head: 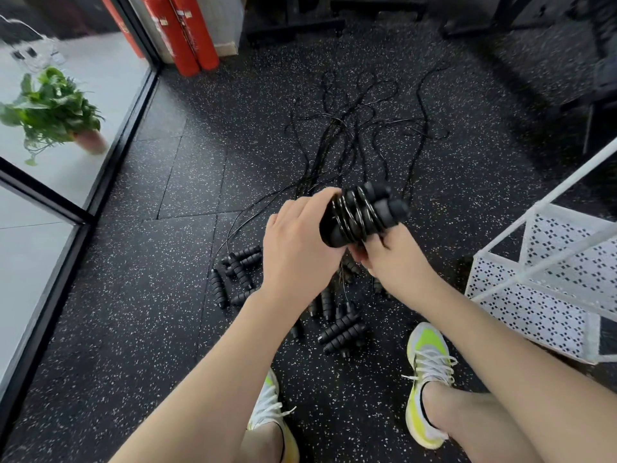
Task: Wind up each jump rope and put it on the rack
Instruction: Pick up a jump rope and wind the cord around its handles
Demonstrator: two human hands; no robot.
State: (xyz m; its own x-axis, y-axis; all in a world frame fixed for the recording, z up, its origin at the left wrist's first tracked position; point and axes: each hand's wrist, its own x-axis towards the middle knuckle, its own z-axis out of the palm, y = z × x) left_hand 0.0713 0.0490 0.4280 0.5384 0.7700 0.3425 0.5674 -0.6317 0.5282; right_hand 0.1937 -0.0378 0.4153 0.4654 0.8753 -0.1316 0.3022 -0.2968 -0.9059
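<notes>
Head view looks down at two bare arms over a dark speckled floor [140,295]. In the middle of the frame both hands hold one wound jump rope [362,213]. Its two black foam handles lie side by side, and the thin shiny cord is wrapped round them many times. The left hand [300,242] is curled round the near end of the bundle, with its fingers over the top. The right hand [394,259] holds the bundle from below, fingers bent under it and fingertips poking up beside the handles.

Under the hands, on the floor, lie more loose jump ropes. Their black ribbed handles [238,265] are scattered in small groups at the lower middle of the frame, some touching each other. Their thin black cords [347,128] run up toward the top middle of the frame in a tangled spread.

At the right edge stands the white rack [551,272], made of metal with little holes in its sides. It is near the right hand but not touching it.

Two feet in white and yellow shoes [429,369] show at the bottom. A green plant in a pot [53,111] sits at the upper left behind glass. Red tanks [187,31] stand at the top.
</notes>
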